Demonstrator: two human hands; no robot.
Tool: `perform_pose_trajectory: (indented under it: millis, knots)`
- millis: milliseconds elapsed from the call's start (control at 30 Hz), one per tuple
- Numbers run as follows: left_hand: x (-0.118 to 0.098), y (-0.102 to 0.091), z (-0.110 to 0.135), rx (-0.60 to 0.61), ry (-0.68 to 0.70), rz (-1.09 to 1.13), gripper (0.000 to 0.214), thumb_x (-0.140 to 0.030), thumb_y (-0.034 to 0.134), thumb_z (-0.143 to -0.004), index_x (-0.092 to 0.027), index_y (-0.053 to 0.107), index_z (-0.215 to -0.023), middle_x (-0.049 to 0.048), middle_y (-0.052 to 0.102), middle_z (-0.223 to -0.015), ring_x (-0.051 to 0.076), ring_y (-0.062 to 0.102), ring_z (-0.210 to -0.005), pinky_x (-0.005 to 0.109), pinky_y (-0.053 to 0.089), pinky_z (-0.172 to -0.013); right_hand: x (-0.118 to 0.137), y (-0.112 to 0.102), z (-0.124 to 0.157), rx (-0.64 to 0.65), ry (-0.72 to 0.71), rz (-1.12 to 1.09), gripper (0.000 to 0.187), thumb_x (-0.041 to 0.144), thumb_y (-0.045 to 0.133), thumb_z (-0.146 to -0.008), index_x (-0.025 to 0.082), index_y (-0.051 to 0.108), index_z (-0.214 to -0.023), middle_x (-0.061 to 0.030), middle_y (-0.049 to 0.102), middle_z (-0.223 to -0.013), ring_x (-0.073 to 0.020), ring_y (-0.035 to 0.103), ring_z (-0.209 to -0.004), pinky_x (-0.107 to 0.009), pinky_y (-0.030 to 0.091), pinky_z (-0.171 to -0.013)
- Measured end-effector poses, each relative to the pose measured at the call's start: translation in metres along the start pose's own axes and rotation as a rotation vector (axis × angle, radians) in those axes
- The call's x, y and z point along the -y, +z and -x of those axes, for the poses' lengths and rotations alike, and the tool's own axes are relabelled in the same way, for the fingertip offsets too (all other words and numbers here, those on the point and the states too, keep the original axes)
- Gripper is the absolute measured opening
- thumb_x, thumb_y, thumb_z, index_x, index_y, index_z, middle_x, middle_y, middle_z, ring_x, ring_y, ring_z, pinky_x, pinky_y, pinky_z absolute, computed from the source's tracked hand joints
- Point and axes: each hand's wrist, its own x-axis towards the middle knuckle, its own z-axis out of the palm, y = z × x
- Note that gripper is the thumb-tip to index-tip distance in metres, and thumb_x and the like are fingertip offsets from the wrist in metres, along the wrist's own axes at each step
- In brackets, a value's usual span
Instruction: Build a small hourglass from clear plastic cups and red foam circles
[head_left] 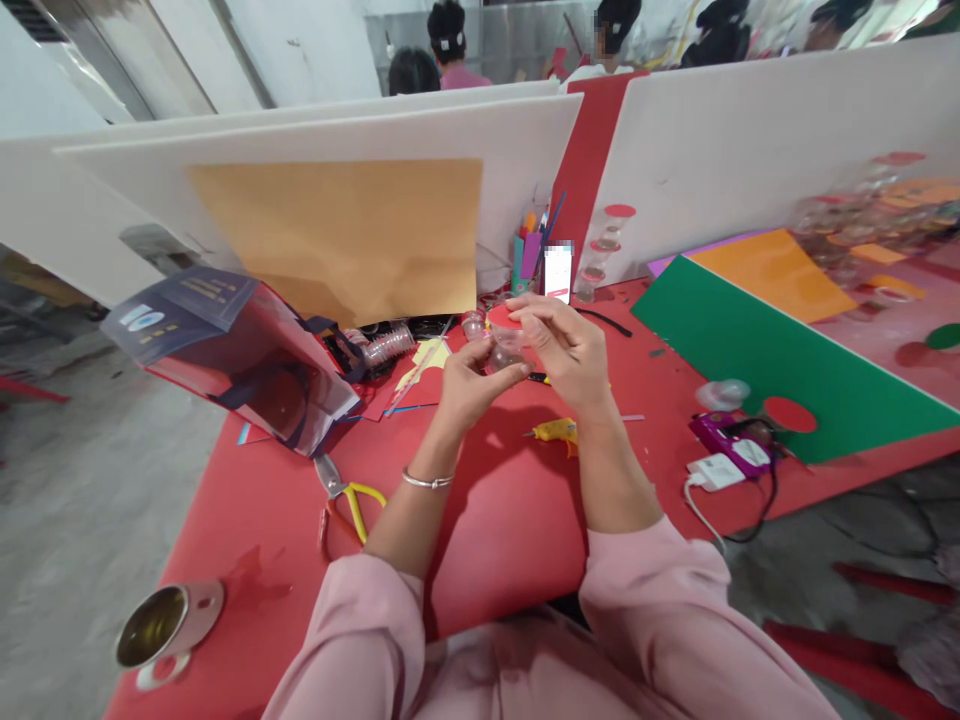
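Both my hands are raised over the red table, holding a clear plastic piece with a narrow waist [511,345] and a red disc [504,318] on its top. My left hand [476,378] grips its lower part, thumb stretched across the front. With thumb and fingers, my right hand [568,348] pinches the upper side by the red disc. Below my right wrist lies a yellow glue gun [556,432], partly hidden by the forearm. Beside my left forearm rest scissors [346,500] with one red and one yellow handle.
A clear bag [247,360] and a mug of liquid [169,625] stand at left. Behind my hands are a lit phone [557,272] and stacked clear pieces [604,250]. A purple power strip [731,445] with cables and a green board [787,370] lie right. White partitions [712,170] rise behind.
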Motion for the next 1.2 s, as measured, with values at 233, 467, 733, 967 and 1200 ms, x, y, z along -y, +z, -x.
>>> perform_pose_trajectory:
  millis: [233, 467, 733, 967, 1200]
  knots:
    - [-0.0016, 0.0008, 0.0012, -0.003, -0.013, 0.001, 0.037, -0.040, 0.094, -0.069, -0.015, 0.078, -0.090, 0.0013, 0.068, -0.075, 0.014, 0.058, -0.069, 0.028, 0.051, -0.063, -0.0019, 0.0003, 0.0004, -0.004, -0.040, -0.051, 0.021, 0.046, 0.064, -0.104, 0.031, 0.078, -0.106, -0.0038, 0.078, -0.120, -0.0235, 0.072, -0.120, -0.047, 0.058, -0.107]
    - [-0.0013, 0.0013, 0.0009, -0.001, 0.002, 0.005, 0.036, -0.039, 0.093, -0.070, -0.015, 0.079, -0.093, 0.0018, 0.070, -0.078, 0.013, 0.059, -0.069, 0.028, 0.052, -0.064, -0.0025, -0.0008, 0.0002, -0.002, -0.056, -0.046, 0.023, 0.049, 0.064, -0.104, 0.031, 0.078, -0.105, -0.0030, 0.079, -0.118, -0.0235, 0.073, -0.118, -0.044, 0.060, -0.102]
    - [0.0000, 0.0009, 0.0007, -0.014, 0.017, -0.003, 0.035, -0.038, 0.093, -0.069, -0.016, 0.080, -0.092, 0.0006, 0.068, -0.074, 0.013, 0.058, -0.067, 0.028, 0.050, -0.064, -0.0014, -0.0006, 0.0001, 0.009, -0.043, -0.028, 0.025, 0.052, 0.063, -0.103, 0.033, 0.078, -0.105, -0.0023, 0.079, -0.119, -0.0235, 0.072, -0.119, -0.045, 0.061, -0.102]
    - [0.0006, 0.0004, 0.0011, -0.016, 0.029, -0.008, 0.033, -0.037, 0.093, -0.070, -0.016, 0.080, -0.093, 0.0013, 0.069, -0.076, 0.013, 0.057, -0.069, 0.028, 0.050, -0.065, -0.0028, -0.0005, 0.0006, 0.004, -0.043, -0.028, 0.024, 0.050, 0.064, -0.103, 0.032, 0.078, -0.106, -0.0029, 0.079, -0.119, -0.0235, 0.073, -0.118, -0.045, 0.060, -0.102]
    - [-0.0013, 0.0003, 0.0011, -0.015, 0.036, -0.013, 0.033, -0.036, 0.093, -0.070, -0.016, 0.080, -0.093, 0.0015, 0.070, -0.077, 0.013, 0.058, -0.071, 0.028, 0.051, -0.067, 0.0006, -0.0003, 0.0003, 0.007, -0.066, -0.022, 0.022, 0.047, 0.063, -0.104, 0.031, 0.078, -0.105, -0.0030, 0.079, -0.118, -0.0230, 0.073, -0.117, -0.044, 0.061, -0.101]
